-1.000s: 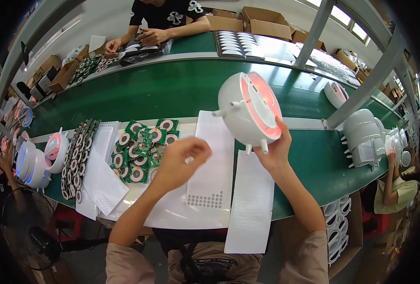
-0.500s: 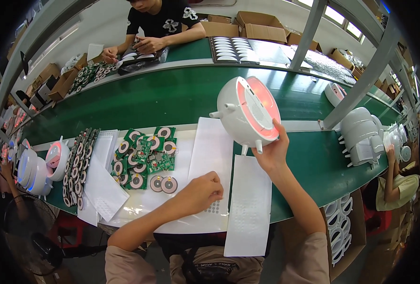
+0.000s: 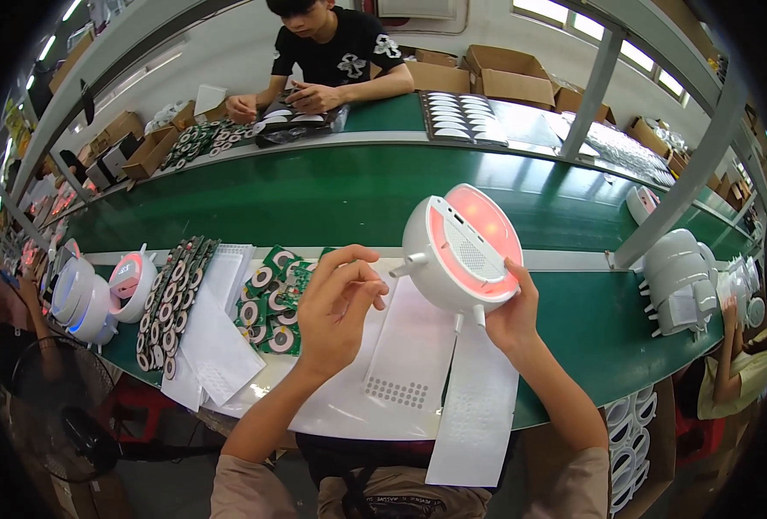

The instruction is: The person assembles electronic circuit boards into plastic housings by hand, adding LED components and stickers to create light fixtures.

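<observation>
My right hand [image 3: 513, 316] grips a white round speaker-like device [image 3: 427, 281] by its lower right side. The device is tilted, with stubby legs, a perforated grey-white panel and a glowing pink ring. Left of it, my left hand [image 3: 336, 307] is raised, its thumb and a fingertip brought together; whatever they pinch is too small to name. Under the hands lies a white sheet with rows of grey round dots [image 3: 398, 392]. A second white sheet [image 3: 472, 415] overhangs the bench's front edge below the device. Green circuit boards with round coils [image 3: 267, 303] lie partly behind my left hand.
A row of stacked coil boards [image 3: 174, 303] and finished-looking lit devices [image 3: 131, 285] stand at left. More white housings [image 3: 682, 281] are stacked at right. A metal post [image 3: 690, 164] rises from the green bench [image 3: 314, 195]. Across it, a person handles small parts. A fan [image 3: 55, 415] stands lower left.
My left hand has risen from the dotted sheet toward the device, fingers now pointing up. The device has shifted slightly lower in view and tilted. The whole view has moved a little.
</observation>
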